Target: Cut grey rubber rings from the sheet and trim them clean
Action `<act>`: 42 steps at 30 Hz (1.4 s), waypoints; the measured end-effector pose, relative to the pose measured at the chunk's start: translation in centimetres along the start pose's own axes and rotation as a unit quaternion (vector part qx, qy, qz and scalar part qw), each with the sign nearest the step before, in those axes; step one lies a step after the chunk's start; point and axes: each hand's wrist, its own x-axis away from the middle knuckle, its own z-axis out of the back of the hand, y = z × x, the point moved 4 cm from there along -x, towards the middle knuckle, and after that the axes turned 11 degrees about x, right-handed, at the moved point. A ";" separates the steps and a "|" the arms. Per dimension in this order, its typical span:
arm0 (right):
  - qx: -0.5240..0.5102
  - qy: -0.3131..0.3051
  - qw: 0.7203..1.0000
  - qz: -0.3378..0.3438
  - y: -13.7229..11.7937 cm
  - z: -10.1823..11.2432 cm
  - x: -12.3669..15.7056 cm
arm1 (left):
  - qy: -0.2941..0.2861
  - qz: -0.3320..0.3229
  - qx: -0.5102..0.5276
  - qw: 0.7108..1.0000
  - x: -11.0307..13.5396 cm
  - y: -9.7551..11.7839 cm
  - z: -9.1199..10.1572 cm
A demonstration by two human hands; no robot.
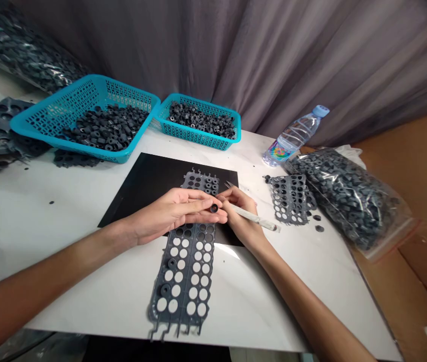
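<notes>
Left hand (pixel 175 208) and right hand (pixel 241 213) both busy, meeting over my white marble-look table (pixel 251 301).
Black mat (pixel 153 176) is under my hands, and the bigger blue mesh basket (pixel 130 95) sits past my left one, piled with dark plastic bits. Smaller blue mesh basket (pixel 198 139) is straight beyond my fingers, also loaded, and a clear zip bag (pixel 356 201) full of similar pieces lies off to the right of my right hand. The grey perforated plastic sheet (pixel 188 271) runs beneath my left hand and out toward me. My right hand's closed around a white-wrapped stick tool (pixel 260 219), while my left pinches the small black ring (pixel 214 208) between thumb and fingers, right beside the right fingertips.
</notes>
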 end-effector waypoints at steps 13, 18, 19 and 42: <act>-0.016 -0.013 1.000 0.001 0.2 -0.1 0.0 | 0.019 0.005 0.018 1.000 -0.1 -0.2 0.9; -0.011 -0.018 1.000 0.004 0.3 -0.2 0.0 | 0.051 -0.008 -0.013 0.999 0.0 0.9 0.6; -0.009 -0.019 1.000 0.004 0.3 -0.2 0.0 | 0.082 -0.033 -0.033 0.996 0.1 1.8 1.1; 0.035 0.021 0.999 0.012 1.0 1.5 -0.7 | 0.050 -0.217 -0.733 0.642 -1.0 -0.7 2.0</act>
